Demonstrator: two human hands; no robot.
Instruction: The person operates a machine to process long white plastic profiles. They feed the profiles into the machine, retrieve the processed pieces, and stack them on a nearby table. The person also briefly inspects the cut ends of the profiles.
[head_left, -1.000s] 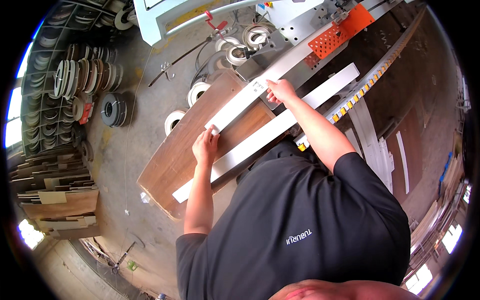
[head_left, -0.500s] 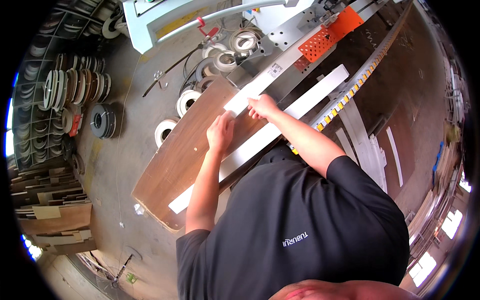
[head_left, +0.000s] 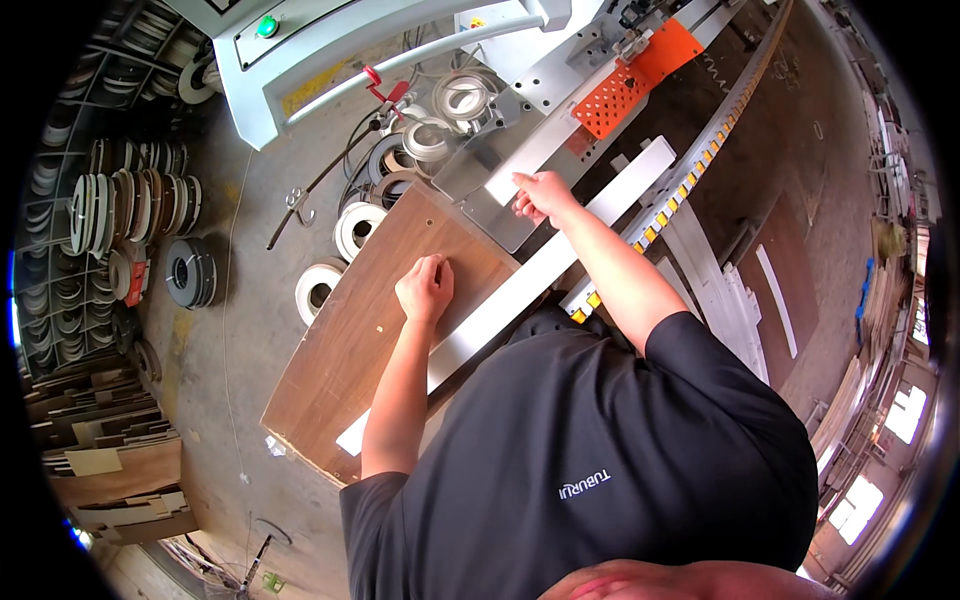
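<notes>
A narrow white strip (head_left: 512, 182) lies on the metal bed of a machine, its near end by the brown board's far edge. My right hand (head_left: 543, 197) is closed at that end, thumb and index finger on the strip's edge, the other fingers curled. My left hand (head_left: 425, 288) is closed over the wood-grain brown board (head_left: 360, 340), its fingers curled and nothing visible in them. A longer white strip (head_left: 560, 262) runs diagonally along the board's right side, passing under my left forearm.
An orange perforated guard (head_left: 610, 100) stands over the machine bed. A pale machine housing with a handrail (head_left: 420, 62) is at the top. Rolls of edge banding (head_left: 360, 228) lie left of the board. A rail with yellow blocks (head_left: 672, 205) runs along the right.
The white strip has slid up and right, off the brown board, with my right hand moving along at its end. My left hand has come away from the strip, down onto the board.
</notes>
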